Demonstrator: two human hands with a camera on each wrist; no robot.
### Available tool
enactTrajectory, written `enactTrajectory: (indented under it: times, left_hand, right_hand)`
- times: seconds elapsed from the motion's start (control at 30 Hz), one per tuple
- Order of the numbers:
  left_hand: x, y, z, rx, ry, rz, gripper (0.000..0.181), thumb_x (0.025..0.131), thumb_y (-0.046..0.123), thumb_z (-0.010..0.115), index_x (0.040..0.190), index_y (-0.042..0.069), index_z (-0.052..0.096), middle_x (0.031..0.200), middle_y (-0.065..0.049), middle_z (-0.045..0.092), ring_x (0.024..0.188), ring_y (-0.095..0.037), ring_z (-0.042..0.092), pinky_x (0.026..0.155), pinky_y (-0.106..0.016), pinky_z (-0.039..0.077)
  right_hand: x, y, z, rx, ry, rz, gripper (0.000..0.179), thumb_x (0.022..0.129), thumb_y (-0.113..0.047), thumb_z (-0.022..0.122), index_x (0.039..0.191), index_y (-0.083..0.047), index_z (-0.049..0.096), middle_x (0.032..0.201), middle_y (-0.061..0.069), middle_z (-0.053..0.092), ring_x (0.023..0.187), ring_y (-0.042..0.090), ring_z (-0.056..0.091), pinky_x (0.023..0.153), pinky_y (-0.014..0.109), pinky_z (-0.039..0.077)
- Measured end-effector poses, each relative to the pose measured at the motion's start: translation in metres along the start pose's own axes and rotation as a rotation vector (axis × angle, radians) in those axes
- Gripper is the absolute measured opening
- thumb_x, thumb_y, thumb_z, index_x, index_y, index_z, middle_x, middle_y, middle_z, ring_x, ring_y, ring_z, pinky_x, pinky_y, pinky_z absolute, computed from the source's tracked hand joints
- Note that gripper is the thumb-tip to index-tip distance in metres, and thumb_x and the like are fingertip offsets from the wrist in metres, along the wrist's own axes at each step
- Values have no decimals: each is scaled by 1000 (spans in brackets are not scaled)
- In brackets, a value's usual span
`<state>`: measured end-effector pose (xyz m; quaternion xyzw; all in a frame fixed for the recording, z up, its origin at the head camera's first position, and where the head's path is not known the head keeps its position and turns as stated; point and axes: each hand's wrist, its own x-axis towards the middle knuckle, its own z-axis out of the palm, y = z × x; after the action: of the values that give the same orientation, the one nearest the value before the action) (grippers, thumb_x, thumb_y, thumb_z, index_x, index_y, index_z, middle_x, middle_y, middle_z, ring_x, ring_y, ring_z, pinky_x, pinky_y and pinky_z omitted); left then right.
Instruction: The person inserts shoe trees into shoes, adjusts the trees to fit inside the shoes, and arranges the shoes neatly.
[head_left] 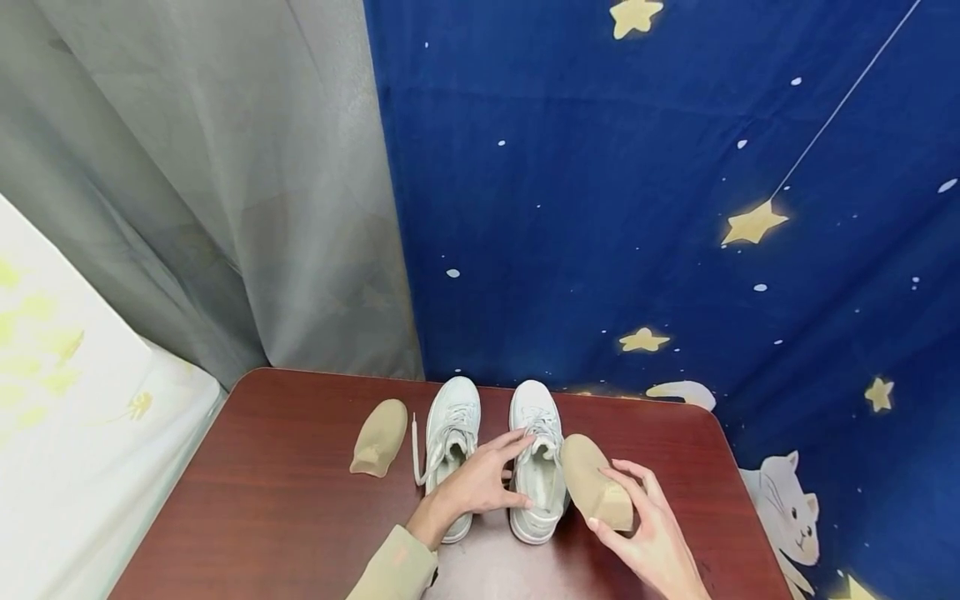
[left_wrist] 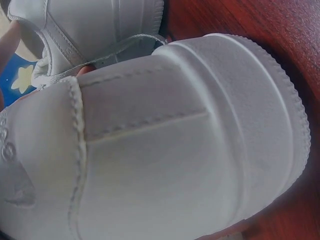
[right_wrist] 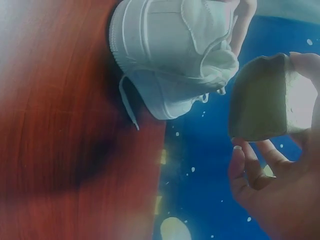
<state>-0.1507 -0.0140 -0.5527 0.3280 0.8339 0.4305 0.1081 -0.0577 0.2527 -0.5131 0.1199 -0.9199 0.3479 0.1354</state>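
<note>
The right hand (head_left: pixel 648 533) grips a beige shoe form (head_left: pixel 588 475), thumb on one side and fingers on the other, holding it just to the right of the right white shoe (head_left: pixel 537 408), with the form's rounded end pointing away from the person and its blocky end nearer the palm; the left hand (head_left: pixel 483 485) is open, thumb and forefinger spread wide along the opening of that same shoe, the forefinger near the tongue and the thumb near the heel, while its wrist crosses over the left white shoe (head_left: pixel 457 408). Both shoes stand upright on the dark red wooden table (head_left: pixel 285 483), side by side with a gap between them, toes pointing away from the person. A loose white lace (head_left: pixel 415 450) runs from the left shoe onto the table at its left, and beyond the lace lies a second beige form (head_left: pixel 382 433), untouched by either hand. A pale sleeve (head_left: pixel 397 567) covers the left forearm. Behind the table hang a grey curtain (head_left: pixel 262 167) and a blue curtain (head_left: pixel 562 208) printed with yellow stars, and a white cloth (head_left: pixel 60 467) with yellow marks lies at the left
</note>
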Motion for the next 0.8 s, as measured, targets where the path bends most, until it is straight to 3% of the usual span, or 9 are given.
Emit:
enactTrajectory:
  times: [0.4,0.8]
  left_hand:
    - [0,-1,1,-10,-7,-18,91,69,42,76,143,25,28,148,-3,22,88,-6,61,76,-21,49]
    - [1,0,1,18,3,17,92,69,40,77,144,21,28,147,-6,23,87,-7,62,76,-19,49]
  right_hand:
    - [0,-9,1,-8,-39,-30,62,67,-41,78,123,-27,55,127,-2,43,108,13,45,86,12,32]
    - [1,-17,1,-15,-37,-70,63,66,-40,79,123,-25,56,125,1,45,108,13,46,85,12,32]
